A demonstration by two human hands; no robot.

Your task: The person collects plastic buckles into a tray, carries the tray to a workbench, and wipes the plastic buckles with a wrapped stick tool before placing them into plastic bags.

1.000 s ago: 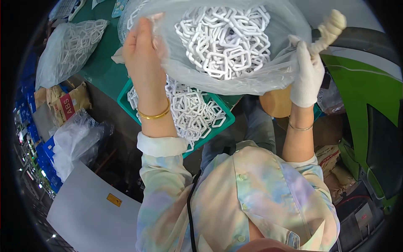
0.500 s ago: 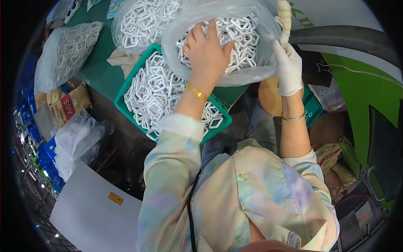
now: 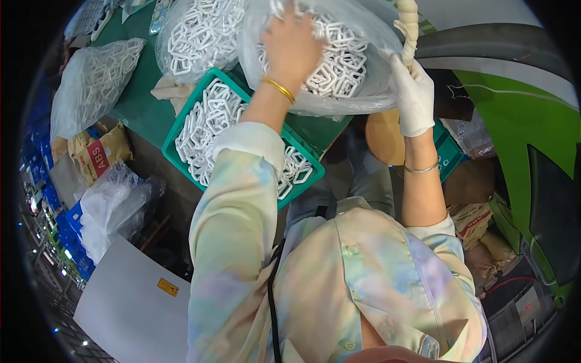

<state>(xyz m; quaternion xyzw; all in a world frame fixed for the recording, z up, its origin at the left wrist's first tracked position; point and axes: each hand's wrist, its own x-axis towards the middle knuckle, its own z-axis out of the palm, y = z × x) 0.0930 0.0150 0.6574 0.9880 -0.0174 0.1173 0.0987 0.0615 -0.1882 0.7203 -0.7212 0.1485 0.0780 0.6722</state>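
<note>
Over the opening of a clear plastic bag (image 3: 378, 78) my bare left hand (image 3: 295, 51) reaches across white chain links (image 3: 336, 60), its fingers apart but blurred by motion. The fingertips reach the far part of the links; no link can be made out in its grasp. My right hand (image 3: 414, 97), in a white glove, is closed on the bag's right edge. Just above that hand stands a cream, ringed, stick-like piece (image 3: 408, 27). Below the bag, a green plastic crate (image 3: 171, 142) full of similar white links is partly covered by my left forearm.
A second clear bag of links (image 3: 200, 39) lies on the green table (image 3: 136, 100), with another bag (image 3: 94, 81) at far left. A beige cloth (image 3: 172, 91) lies beside the crate. A round stool (image 3: 384, 139) and a green machine panel (image 3: 520, 127) are on the right.
My left hand has moved farther away and slightly left over the links. The bag's near rim has shifted up a little, while my right hand stays at its edge.
</note>
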